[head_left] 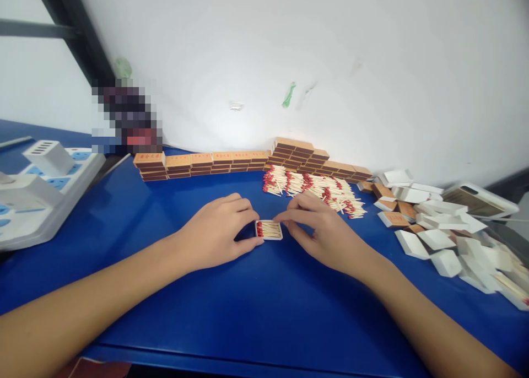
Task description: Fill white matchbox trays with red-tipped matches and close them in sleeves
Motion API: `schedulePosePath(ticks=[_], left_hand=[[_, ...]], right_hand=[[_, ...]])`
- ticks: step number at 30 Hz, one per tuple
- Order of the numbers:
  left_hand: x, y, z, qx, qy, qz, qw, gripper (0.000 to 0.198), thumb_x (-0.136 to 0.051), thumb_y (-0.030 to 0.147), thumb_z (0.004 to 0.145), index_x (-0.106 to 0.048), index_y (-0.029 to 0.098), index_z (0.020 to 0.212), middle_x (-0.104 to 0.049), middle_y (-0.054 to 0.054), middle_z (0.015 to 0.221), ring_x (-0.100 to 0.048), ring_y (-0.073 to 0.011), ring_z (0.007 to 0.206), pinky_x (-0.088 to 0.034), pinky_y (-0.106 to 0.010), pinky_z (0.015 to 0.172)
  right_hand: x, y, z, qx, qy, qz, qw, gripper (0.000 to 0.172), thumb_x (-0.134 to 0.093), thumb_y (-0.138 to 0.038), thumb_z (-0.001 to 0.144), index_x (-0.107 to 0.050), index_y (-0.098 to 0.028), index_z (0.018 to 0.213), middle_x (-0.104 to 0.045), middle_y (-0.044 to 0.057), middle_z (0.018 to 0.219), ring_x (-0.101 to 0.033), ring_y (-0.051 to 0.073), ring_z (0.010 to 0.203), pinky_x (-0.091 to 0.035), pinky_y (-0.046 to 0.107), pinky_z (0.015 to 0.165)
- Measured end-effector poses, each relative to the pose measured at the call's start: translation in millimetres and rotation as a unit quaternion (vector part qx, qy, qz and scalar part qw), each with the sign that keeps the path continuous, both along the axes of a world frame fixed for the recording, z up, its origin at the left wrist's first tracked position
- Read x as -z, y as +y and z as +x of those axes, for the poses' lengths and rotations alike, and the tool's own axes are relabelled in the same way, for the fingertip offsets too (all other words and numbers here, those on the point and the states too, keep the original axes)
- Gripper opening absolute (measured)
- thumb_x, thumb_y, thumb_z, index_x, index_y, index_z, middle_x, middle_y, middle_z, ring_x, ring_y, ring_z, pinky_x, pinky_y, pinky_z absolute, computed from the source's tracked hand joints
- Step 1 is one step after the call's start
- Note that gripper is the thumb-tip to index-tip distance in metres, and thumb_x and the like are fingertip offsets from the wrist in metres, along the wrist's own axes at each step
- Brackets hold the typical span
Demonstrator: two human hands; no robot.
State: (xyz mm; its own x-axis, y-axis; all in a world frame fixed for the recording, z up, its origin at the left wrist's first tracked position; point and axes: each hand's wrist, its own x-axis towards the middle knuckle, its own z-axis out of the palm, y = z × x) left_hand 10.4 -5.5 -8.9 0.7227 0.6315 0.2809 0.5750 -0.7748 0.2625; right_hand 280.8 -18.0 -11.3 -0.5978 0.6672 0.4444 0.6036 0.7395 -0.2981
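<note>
A small white matchbox tray (pixel 281 235) lies on the blue table, filled with matches (pixel 269 228) whose red heads point left. Thumb and forefinger of my left hand (pixel 223 229) close around the tray's left end. At its upper right corner are the bent fingertips of my right hand (pixel 320 229), drawn close together; whether something thin is between them cannot be made out. Just behind my right hand spreads a pile of loose matches (pixel 314 185) with red heads.
Closed matchboxes (pixel 202 163) stand stacked in a row along the white wall. Empty trays and sleeves (pixel 438 218) lie heaped at right, beside a phone (pixel 481 199). A power strip (pixel 66 201) with plugged-in adapters sits at left. The table's front edge (pixel 248 361) is near.
</note>
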Motion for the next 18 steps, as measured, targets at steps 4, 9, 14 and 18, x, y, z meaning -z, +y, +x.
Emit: schedulePosePath(ticks=[4, 9, 14, 18], left_hand=[[-0.8, -1, -1, -0.005, 0.005, -0.010, 1.000, 0.029, -0.072, 0.041, 0.104, -0.078, 0.015, 0.116, -0.077, -0.009, 0.113, -0.068, -0.0282, 0.110, -0.059, -0.045, 0.096], [-0.3, -1, -1, -0.004, 0.006, -0.006, 1.000, 0.031, -0.072, 0.042, 0.104, -0.077, 0.016, 0.121, -0.077, -0.010, 0.112, -0.069, -0.0287, 0.109, -0.060, -0.045, 0.095], [-0.5, -1, 0, 0.001, -0.005, 0.004, 1.000, 0.027, -0.074, 0.041, 0.103, -0.078, 0.018, 0.116, -0.078, -0.009, 0.112, -0.070, -0.0278, 0.108, -0.059, -0.043, 0.094], [-0.5, -1, -1, 0.005, -0.012, 0.001, 1.000, 0.028, -0.073, 0.040, 0.103, -0.078, 0.016, 0.117, -0.078, -0.009, 0.112, -0.070, -0.0278, 0.109, -0.059, -0.043, 0.095]], right_hand=[[11.4, 22, 18, 0.118, 0.000, 0.069, 0.991, 0.018, -0.059, -0.021, 0.106, -0.077, -0.022, 0.108, -0.068, 0.009, 0.095, -0.061, 0.028, 0.094, -0.051, 0.046, 0.084], [25.5, 50, 37, 0.176, -0.045, 0.082, 0.980, 0.012, -0.064, -0.028, 0.102, -0.073, -0.020, 0.100, -0.067, 0.010, 0.093, -0.058, 0.030, 0.094, -0.049, 0.047, 0.087], [28.0, 57, 36, 0.176, -0.058, 0.072, 0.980, 0.013, -0.060, -0.026, 0.104, -0.067, -0.021, 0.094, -0.065, 0.011, 0.095, -0.056, 0.030, 0.094, -0.048, 0.045, 0.085], [25.7, 58, 34, 0.175, -0.068, 0.063, 0.980, 0.011, -0.059, -0.025, 0.104, -0.067, -0.020, 0.098, -0.065, 0.012, 0.098, -0.057, 0.030, 0.095, -0.048, 0.045, 0.087]])
